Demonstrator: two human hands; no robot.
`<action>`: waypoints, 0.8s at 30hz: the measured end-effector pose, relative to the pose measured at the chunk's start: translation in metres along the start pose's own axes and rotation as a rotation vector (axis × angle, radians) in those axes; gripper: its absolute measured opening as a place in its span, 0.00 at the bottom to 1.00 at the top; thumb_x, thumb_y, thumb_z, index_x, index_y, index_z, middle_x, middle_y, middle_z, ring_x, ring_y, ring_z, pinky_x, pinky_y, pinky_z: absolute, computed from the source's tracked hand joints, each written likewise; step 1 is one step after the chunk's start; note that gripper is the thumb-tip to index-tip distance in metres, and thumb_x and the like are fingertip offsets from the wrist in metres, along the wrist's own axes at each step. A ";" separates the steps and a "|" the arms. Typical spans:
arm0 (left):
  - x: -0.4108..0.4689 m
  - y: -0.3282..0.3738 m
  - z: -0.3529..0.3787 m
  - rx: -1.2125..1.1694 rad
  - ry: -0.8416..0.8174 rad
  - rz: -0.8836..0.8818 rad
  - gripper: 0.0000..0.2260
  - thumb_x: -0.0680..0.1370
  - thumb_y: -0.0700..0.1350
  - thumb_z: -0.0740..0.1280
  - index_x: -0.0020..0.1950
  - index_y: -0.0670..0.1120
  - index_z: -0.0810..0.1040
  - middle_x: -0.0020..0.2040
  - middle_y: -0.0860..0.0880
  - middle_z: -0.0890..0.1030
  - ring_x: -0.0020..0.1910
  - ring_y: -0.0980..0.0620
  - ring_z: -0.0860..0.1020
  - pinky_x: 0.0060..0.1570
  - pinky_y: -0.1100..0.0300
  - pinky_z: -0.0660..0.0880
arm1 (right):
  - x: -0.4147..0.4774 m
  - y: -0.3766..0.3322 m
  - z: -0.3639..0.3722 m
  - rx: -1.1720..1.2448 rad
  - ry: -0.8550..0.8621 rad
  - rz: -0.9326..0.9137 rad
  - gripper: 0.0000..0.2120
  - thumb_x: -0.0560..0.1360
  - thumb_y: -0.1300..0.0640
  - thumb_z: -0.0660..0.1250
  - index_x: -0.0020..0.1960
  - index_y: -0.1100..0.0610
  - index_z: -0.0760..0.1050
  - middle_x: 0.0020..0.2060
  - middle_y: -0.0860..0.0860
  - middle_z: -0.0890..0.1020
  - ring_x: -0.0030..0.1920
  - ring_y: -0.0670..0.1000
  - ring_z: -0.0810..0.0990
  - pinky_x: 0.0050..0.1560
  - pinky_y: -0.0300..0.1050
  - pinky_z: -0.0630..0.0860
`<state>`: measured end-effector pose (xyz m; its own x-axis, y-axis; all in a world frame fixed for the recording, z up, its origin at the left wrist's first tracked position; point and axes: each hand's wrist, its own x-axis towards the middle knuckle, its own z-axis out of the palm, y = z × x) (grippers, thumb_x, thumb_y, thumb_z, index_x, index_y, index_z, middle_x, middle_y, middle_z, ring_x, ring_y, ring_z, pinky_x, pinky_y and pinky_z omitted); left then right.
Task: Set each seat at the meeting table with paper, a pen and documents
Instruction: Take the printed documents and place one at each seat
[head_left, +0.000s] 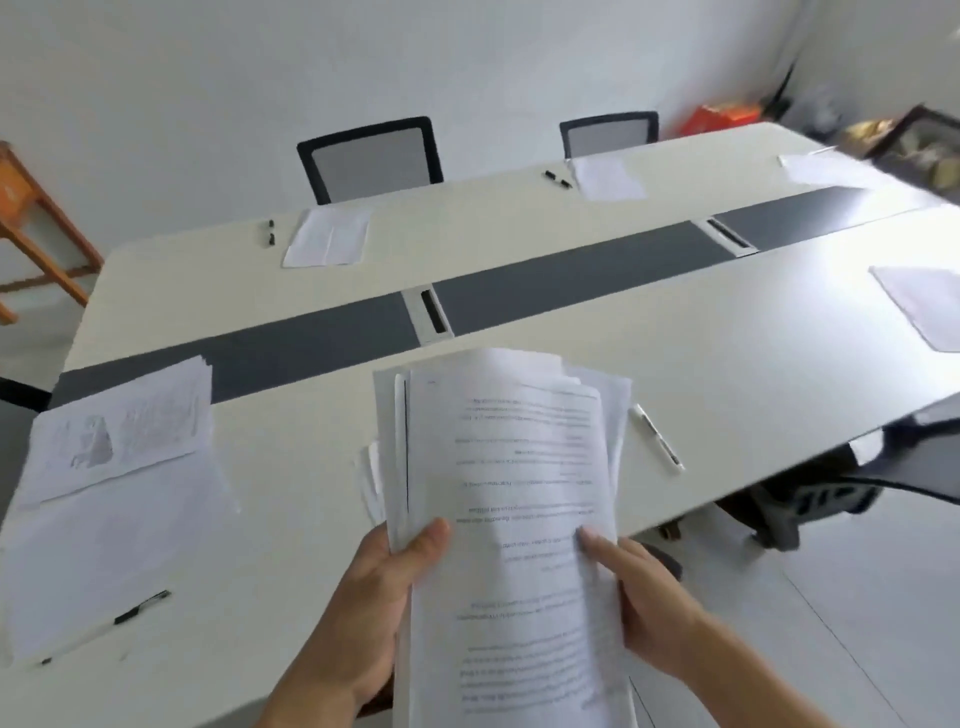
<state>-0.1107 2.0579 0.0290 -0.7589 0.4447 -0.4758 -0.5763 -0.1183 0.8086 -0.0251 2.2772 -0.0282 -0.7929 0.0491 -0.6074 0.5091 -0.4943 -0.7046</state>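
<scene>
Left hand (374, 587) and right hand (644, 592) clutch the document stack (514, 493) at lower centre above the meeting table (675, 332), where far seats at top hold paper (327, 236) and pens (270, 232) but apparently await documents.

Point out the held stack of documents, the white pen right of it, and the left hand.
stack of documents (519, 493), head view, middle of the top printed sheet.
white pen (658, 439), head view, middle of its barrel.
left hand (363, 597), head view, back of the hand.
</scene>
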 end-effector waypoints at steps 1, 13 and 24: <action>0.004 -0.005 0.013 0.024 -0.010 -0.014 0.14 0.73 0.44 0.66 0.56 0.42 0.82 0.54 0.40 0.84 0.52 0.39 0.83 0.55 0.43 0.78 | -0.014 0.000 -0.014 0.028 0.056 -0.037 0.19 0.75 0.54 0.68 0.60 0.67 0.77 0.55 0.64 0.83 0.54 0.64 0.83 0.53 0.57 0.80; 0.009 -0.137 0.248 0.242 -0.273 -0.181 0.12 0.76 0.38 0.64 0.57 0.36 0.79 0.49 0.37 0.85 0.45 0.40 0.84 0.40 0.53 0.83 | -0.204 0.027 -0.226 0.050 0.566 -0.415 0.18 0.65 0.56 0.75 0.50 0.66 0.81 0.46 0.62 0.86 0.45 0.63 0.85 0.45 0.56 0.83; 0.018 -0.221 0.456 0.465 -0.575 -0.380 0.19 0.74 0.43 0.71 0.60 0.34 0.77 0.56 0.33 0.82 0.55 0.32 0.80 0.63 0.36 0.71 | -0.302 0.055 -0.390 0.275 0.886 -0.465 0.29 0.55 0.49 0.78 0.50 0.66 0.81 0.45 0.61 0.86 0.45 0.63 0.86 0.45 0.56 0.83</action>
<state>0.1418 2.4970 -0.0005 -0.1913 0.7795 -0.5964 -0.4824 0.4545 0.7488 0.3735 2.5736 -0.0267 -0.3042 0.8516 -0.4269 0.0336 -0.4383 -0.8982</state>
